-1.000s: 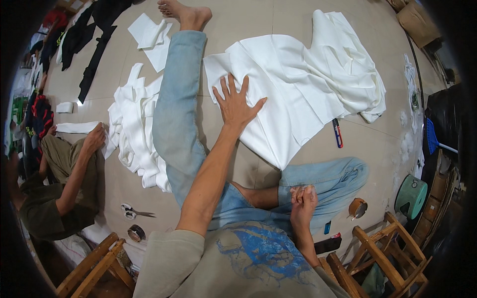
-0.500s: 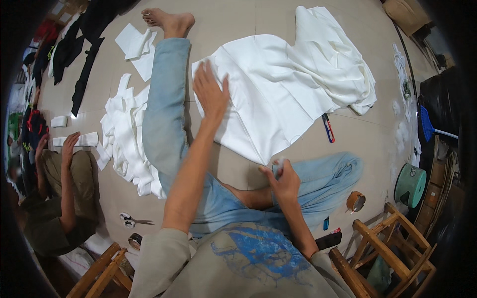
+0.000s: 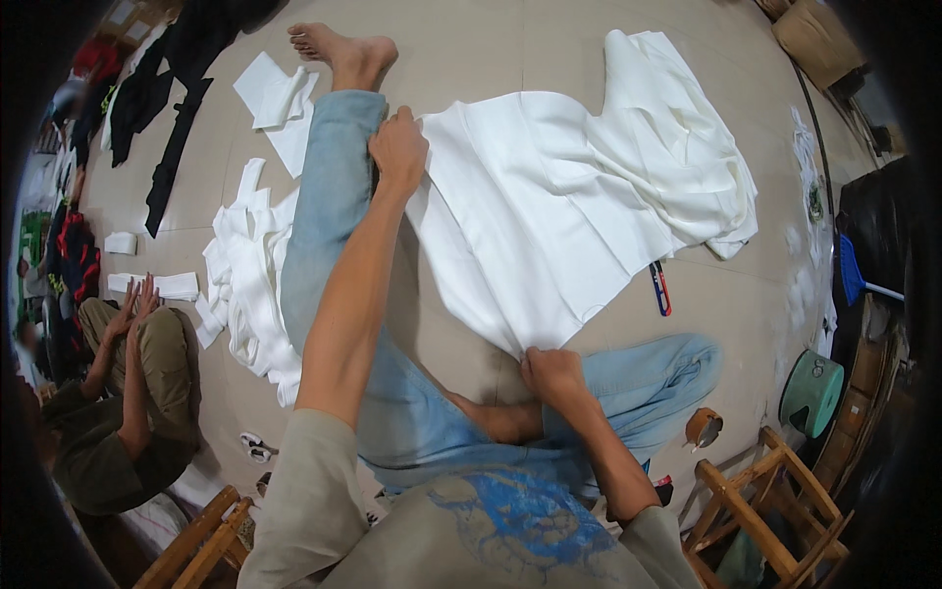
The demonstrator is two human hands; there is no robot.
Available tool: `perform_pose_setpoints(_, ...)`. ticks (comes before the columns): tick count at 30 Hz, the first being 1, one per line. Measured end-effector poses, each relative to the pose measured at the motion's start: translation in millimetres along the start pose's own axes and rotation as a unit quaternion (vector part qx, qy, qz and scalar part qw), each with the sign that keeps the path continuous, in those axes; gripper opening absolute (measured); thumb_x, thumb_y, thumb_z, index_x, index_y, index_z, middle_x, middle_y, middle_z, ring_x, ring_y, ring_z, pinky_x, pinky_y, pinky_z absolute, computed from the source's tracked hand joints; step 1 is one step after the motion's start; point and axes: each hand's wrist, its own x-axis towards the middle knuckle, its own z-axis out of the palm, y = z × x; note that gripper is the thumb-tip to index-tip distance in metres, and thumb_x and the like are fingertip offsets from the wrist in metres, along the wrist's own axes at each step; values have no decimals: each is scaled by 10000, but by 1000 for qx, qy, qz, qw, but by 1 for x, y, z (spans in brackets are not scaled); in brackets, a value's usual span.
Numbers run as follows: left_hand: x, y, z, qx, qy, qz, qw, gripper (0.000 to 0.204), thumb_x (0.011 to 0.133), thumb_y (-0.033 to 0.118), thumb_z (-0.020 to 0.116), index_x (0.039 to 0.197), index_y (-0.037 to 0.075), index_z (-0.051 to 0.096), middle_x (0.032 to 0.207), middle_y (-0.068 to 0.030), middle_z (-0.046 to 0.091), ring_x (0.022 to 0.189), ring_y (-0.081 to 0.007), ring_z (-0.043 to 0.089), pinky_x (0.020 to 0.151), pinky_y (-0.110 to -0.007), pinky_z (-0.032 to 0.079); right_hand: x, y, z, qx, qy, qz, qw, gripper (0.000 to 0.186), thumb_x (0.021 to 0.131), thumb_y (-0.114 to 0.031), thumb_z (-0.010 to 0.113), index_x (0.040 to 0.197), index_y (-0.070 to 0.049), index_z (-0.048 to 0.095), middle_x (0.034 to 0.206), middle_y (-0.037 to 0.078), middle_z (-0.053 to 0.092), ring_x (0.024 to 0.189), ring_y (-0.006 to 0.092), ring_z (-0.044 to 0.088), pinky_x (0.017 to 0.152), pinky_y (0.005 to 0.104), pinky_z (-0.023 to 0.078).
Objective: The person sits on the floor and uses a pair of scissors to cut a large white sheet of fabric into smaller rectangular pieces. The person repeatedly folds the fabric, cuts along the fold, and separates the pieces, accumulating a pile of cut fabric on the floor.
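Observation:
A large sheet of white fabric (image 3: 535, 187) lies on the tiled floor in front of me, bunched in folds at its far right end. My left hand (image 3: 400, 152) is closed at its far left corner, beside my outstretched leg. At the near corner, my right hand (image 3: 554, 375) grips the cloth with fingers curled over the edge. Between the two hands the left edge of the cloth runs fairly straight. A red and dark-blue utility knife (image 3: 661, 289) rests on the floor just beyond the fabric's right edge.
White fabric strips (image 3: 255, 275) are heaped left of my leg, with scissors (image 3: 257, 448) nearer. A co-worker (image 3: 128, 393) sits at far left, hands together. To the right are a brown tape roll (image 3: 704, 429), a green stool (image 3: 812, 393) and a wooden stool frame (image 3: 770, 481).
My left hand went from lying flat on the cloth to closing at its corner. My right hand now grips the near corner. The co-worker's hands came together.

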Motion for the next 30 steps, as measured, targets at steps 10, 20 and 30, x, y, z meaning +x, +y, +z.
perform_pose_setpoints(10, 69, -2, 14, -5, -50, -74, 996, 286, 979, 242, 634, 1108, -13, 615, 1021, -256, 732, 983, -454, 710, 863, -552, 532, -3, 13, -18, 59, 8, -15, 998, 208, 924, -186, 638, 782, -38, 670, 654, 203, 669, 620, 412, 679, 618, 531, 541)
perform_pose_setpoints(20, -38, 32, -34, -169, -48, -173, 969, 673, 936, 578, 678, 1214, -31, 611, 1133, -287, 724, 1095, -460, 691, 954, -518, 518, 28, 19, -25, 105, 184, 36, 977, 261, 924, -228, 668, 735, -49, 655, 632, 214, 627, 613, 428, 644, 598, 534, 509)
perform_pose_setpoints(30, 8, 2, -7, -111, -54, -167, 978, 418, 979, 381, 621, 948, -13, 758, 1042, -258, 750, 1002, -466, 711, 869, -557, 552, 13, 14, -29, 70, 20, -20, 997, 233, 938, -216, 625, 789, -46, 681, 709, 219, 682, 685, 442, 681, 660, 549, 538)
